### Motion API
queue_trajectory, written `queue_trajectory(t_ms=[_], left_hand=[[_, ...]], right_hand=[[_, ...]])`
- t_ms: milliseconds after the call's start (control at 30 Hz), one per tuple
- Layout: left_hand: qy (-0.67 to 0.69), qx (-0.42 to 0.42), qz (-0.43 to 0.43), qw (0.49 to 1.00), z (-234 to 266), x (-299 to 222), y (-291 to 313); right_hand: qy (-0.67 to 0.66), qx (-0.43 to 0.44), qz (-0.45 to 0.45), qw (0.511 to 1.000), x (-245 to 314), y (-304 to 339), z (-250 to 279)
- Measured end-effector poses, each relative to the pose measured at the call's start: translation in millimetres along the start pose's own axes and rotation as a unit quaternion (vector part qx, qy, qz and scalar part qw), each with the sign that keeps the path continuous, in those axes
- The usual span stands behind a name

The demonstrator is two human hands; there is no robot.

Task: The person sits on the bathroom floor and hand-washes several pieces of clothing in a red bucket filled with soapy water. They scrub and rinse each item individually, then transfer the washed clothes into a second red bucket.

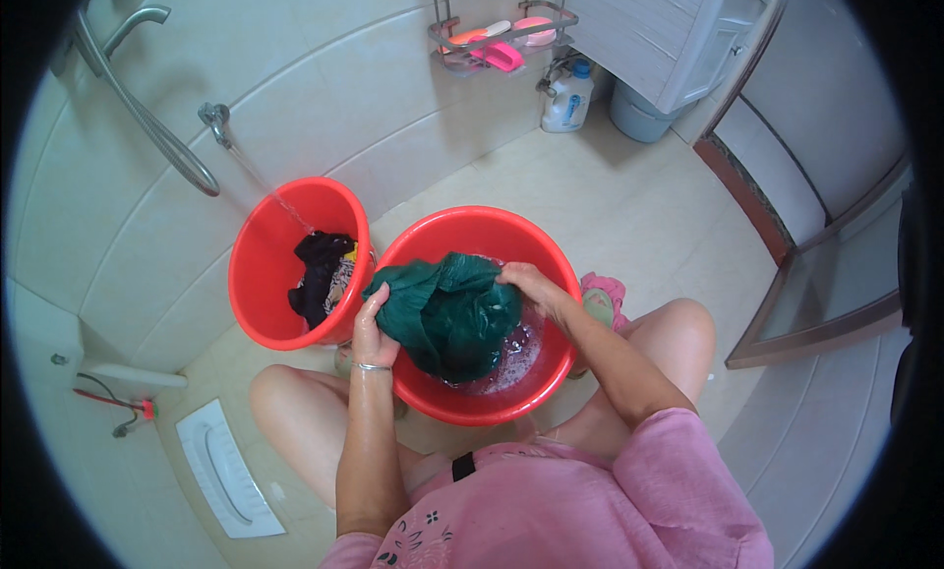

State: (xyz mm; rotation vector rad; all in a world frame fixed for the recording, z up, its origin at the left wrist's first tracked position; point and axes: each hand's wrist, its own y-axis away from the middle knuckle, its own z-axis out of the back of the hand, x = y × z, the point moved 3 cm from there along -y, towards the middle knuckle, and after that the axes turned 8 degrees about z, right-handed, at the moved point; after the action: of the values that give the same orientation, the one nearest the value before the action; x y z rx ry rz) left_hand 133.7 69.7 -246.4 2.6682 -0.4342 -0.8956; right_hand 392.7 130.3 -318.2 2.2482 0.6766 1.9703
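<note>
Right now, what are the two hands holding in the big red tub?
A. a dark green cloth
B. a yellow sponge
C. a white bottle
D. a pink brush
A: the left hand and right hand each grip a side of the dark green cloth above the soapy water in the red tub.
</note>
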Motion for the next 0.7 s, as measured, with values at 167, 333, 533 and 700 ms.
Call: queue_trajectory(t_ms=[167, 333, 533, 700], left_hand=[[-0.022, -0.051, 0.004, 0.998, 18.5, 5.5, -10.8], [-0.261, -0.130, -0.018, 0.956, 26.9, 14.7, -15.1], [-0.735, -0.142, -0.251, 0.613, -6.2, 19.1, -1.9], [-0.585, -0.054, -0.199, 0.784, -26.1, 22.2, -3.0]], right_hand=[[0.012, -0.089, 0.091, 0.992, 45.2, 11.2, 2.4], [0.193, -0.153, 0.278, 0.929, 87.8, 21.8, -7.3], [0.119, 0.014, 0.303, 0.945, 106.9, 44.0, -60.5], [0.184, 0.075, 0.323, 0.925, 116.3, 54.5, -82.6]])
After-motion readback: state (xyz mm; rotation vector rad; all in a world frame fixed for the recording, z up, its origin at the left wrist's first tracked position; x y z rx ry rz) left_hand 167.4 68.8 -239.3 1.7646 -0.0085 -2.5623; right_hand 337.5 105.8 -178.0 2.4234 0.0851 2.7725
